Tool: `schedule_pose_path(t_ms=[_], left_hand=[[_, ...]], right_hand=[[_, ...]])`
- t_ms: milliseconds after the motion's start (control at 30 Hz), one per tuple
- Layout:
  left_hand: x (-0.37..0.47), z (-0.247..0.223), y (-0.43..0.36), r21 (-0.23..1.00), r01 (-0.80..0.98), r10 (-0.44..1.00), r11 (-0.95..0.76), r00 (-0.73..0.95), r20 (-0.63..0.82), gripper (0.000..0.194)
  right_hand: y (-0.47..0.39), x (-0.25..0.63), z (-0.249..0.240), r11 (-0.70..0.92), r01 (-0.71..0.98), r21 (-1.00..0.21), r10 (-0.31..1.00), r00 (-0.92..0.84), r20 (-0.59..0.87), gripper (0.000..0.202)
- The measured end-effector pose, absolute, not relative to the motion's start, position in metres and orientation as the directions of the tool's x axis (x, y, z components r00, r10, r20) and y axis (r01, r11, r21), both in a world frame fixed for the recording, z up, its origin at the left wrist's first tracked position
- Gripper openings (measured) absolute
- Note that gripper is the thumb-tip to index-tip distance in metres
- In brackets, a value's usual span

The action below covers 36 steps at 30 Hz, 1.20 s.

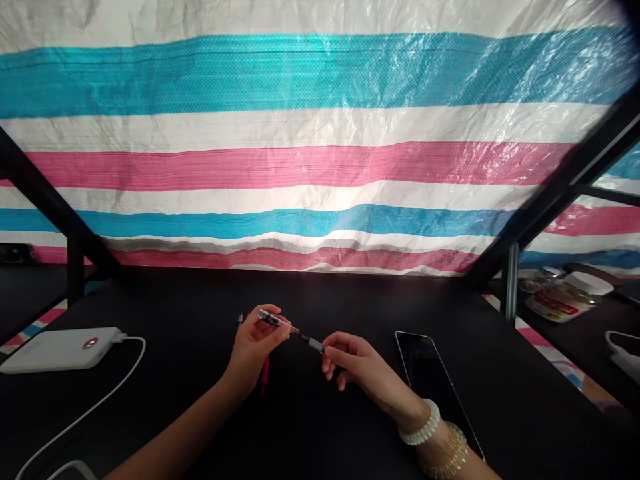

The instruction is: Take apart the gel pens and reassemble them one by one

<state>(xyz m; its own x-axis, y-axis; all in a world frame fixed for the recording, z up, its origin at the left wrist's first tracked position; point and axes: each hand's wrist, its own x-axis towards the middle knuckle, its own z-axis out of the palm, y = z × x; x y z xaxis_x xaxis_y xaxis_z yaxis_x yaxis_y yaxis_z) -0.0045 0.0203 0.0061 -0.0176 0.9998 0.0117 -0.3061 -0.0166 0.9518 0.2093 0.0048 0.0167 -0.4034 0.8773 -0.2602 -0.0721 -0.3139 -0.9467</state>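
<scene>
Both hands at work over the black tabletop (310,427), all places taken from the smartphone (435,373), which lies dark-screened on it. Gel pen (300,335) held in the air, left of the smartphone, slanting down toward the right hand. Left hand (255,343) — partly closed, grasping the clear-and-black upper length of the gel pen between thumb and fingers. Right hand (357,363) — nearer the smartphone, fingers loosely curled, thumb and index closed at the grey lower end of the gel pen; the other fingers bent, off it. Contact at the very end is small, hard to read. A red pen (265,375) shows below the left hand, well left of the smartphone, its upper part hidden. Right wrist carries a white bracelet (421,424) and a translucent beaded bracelet (447,455), beside the smartphone's lower part. Far left of the smartphone: white power bank (65,350), white cable (117,387) plugged in. Right of the smartphone, past the black frame (530,200): labelled jar (563,301). Striped woven sheet (300,167) beyond the smartphone.
</scene>
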Motion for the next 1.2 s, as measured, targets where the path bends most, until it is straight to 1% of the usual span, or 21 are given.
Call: schedule_pose_path(t_ms=[133, 267, 400, 667, 800, 1000, 1200], left_hand=[[-0.003, 0.009, 0.022, 0.93, -0.366, 0.999, 0.01, -0.041, -0.027, 0.037], [-0.003, 0.01, 0.023, 0.9, -0.435, 0.997, 0.018, -0.06, -0.049, 0.032], [-0.005, 0.009, 0.027, 0.843, -0.537, 0.994, 0.032, -0.07, -0.082, 0.028], [-0.01, 0.005, 0.034, 0.772, -0.631, 0.98, 0.08, -0.092, -0.177, 0.019], [-0.011, 0.007, 0.032, 0.766, -0.639, 0.982, 0.066, -0.097, -0.165, 0.018], [-0.011, 0.01, 0.028, 0.797, -0.604, 0.989, 0.013, -0.112, -0.101, 0.025], [-0.011, 0.012, 0.028, 0.816, -0.578, 0.996, 0.0, -0.075, -0.052, 0.031]], right_hand=[[0.004, 0.209, 0.018, -0.331, -0.033, -0.943, 0.867, -0.406, -0.29, 0.033], [0.005, 0.21, 0.017, -0.34, -0.032, -0.94, 0.868, -0.396, -0.301, 0.032], [0.005, 0.211, 0.016, -0.358, -0.054, -0.932, 0.869, -0.384, -0.312, 0.032], [0.006, 0.212, 0.013, -0.363, -0.144, -0.921, 0.887, -0.357, -0.293, 0.029], [0.006, 0.212, 0.014, -0.368, -0.15, -0.918, 0.889, -0.345, -0.3, 0.029], [0.006, 0.212, 0.014, -0.378, -0.12, -0.918, 0.875, -0.37, -0.312, 0.027], [0.005, 0.212, 0.016, -0.402, -0.084, -0.912, 0.852, -0.4, -0.339, 0.024]])
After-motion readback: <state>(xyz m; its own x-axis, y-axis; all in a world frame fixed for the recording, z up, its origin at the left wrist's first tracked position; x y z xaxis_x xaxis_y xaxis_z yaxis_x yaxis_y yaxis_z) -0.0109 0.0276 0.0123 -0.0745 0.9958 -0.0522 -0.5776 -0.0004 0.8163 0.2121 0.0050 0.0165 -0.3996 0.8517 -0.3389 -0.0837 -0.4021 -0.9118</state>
